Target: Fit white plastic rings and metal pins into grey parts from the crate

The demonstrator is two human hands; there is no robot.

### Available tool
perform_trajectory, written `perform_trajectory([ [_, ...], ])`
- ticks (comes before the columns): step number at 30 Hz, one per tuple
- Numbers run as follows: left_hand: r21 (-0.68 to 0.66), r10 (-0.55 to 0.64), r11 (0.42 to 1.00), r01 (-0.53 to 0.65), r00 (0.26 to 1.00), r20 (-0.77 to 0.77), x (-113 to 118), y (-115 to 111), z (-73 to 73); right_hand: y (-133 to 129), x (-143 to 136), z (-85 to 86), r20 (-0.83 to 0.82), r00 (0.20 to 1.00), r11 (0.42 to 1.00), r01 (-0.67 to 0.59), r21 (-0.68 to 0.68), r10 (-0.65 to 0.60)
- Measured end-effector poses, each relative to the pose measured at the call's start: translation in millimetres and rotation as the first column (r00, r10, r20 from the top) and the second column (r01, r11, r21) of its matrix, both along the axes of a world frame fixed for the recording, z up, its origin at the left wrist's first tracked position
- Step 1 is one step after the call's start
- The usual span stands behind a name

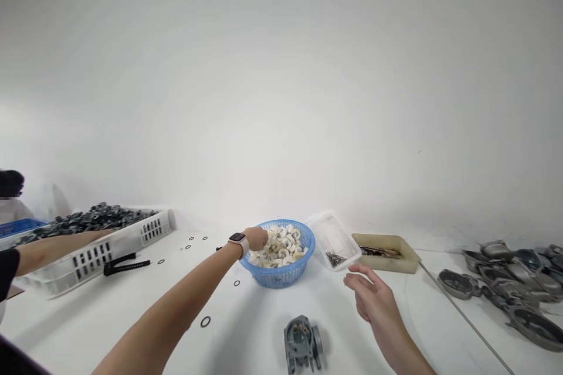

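My left hand, with a watch at the wrist, reaches into a round blue plastic basket. Its fingers curl down among white and cream curved plastic parts, which look like carburetor floats; the fingertips are hidden. My right hand hovers over the white table with fingers apart and nothing in it. Just beyond it lies a clear plastic tray holding small metal pins. Between my forearms, near the front, a grey metal carburetor body rests on the table.
At left, a person's arm extends over a white crate of dark parts. Black straps and several rubber rings lie nearby. At right are a beige bin, a thin rod and piled metal castings.
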State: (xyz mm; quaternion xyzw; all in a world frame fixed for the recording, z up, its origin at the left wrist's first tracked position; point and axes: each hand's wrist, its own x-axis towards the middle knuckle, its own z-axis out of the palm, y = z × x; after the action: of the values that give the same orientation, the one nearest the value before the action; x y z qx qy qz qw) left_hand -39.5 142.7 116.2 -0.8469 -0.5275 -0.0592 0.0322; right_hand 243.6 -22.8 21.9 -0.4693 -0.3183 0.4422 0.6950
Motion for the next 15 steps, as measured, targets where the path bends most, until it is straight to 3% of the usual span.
perform_trajectory([
  [4, -0.096, 0.078, 0.991, -0.091, 0.988, -0.137, -3, 17, -9.4, 3, 0, -3.5, 0.003, 1.0, 1.0, 0.0, -0.012, 0.0],
  [8, -0.101, 0.111, 0.986, -0.129, 0.98, -0.168, -4, 24, -13.2, 2, 0, -3.9, 0.015, 1.0, 1.0, -0.001, -0.026, 0.002],
  [11, -0.096, 0.097, 0.989, -0.111, 0.986, -0.132, -3, 24, -8.4, 0, 1, -2.5, 0.024, 1.0, 1.0, 0.001, -0.029, 0.0],
  [15, -0.115, 0.02, 0.993, -0.023, 0.999, -0.032, -4, 21, 9.1, -1, 1, -1.2, 0.029, 1.0, 1.0, 0.004, -0.026, -0.003],
])
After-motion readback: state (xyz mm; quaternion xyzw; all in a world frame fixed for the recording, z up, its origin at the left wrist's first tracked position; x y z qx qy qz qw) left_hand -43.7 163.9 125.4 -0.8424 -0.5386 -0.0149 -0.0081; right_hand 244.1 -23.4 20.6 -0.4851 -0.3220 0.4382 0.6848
